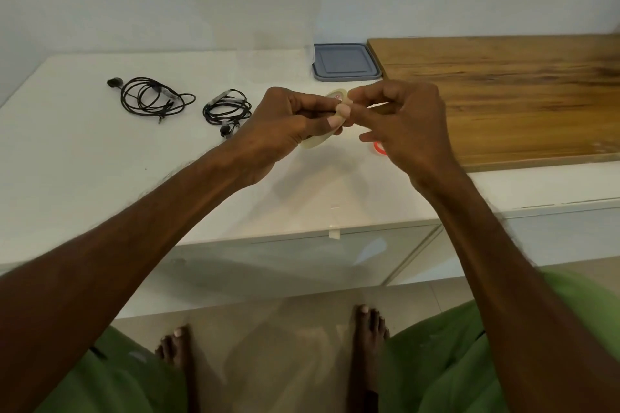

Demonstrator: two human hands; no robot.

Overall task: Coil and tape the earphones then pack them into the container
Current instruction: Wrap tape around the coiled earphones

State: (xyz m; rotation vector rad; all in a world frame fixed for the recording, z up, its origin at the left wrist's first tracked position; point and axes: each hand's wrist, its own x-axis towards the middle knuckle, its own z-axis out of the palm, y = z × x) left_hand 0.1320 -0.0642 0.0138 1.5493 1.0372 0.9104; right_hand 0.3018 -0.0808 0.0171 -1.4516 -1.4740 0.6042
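Note:
Two black earphones lie on the white counter: a loose coil (151, 98) at the left and a tighter coil (227, 111) nearer the middle. My left hand (285, 127) grips a roll of clear tape (337, 97) above the counter. My right hand (402, 121) pinches at the roll's edge with thumb and forefinger, beside my left thumb. Most of the roll is hidden by my fingers. A grey container lid (345, 62) lies at the back of the counter.
A wooden board (503, 94) covers the counter to the right. A small red ring (379, 148) lies partly hidden under my right hand. Short strips of tape (334, 233) stick to the counter's front edge. A clear container (278, 43) stands faintly visible at the back.

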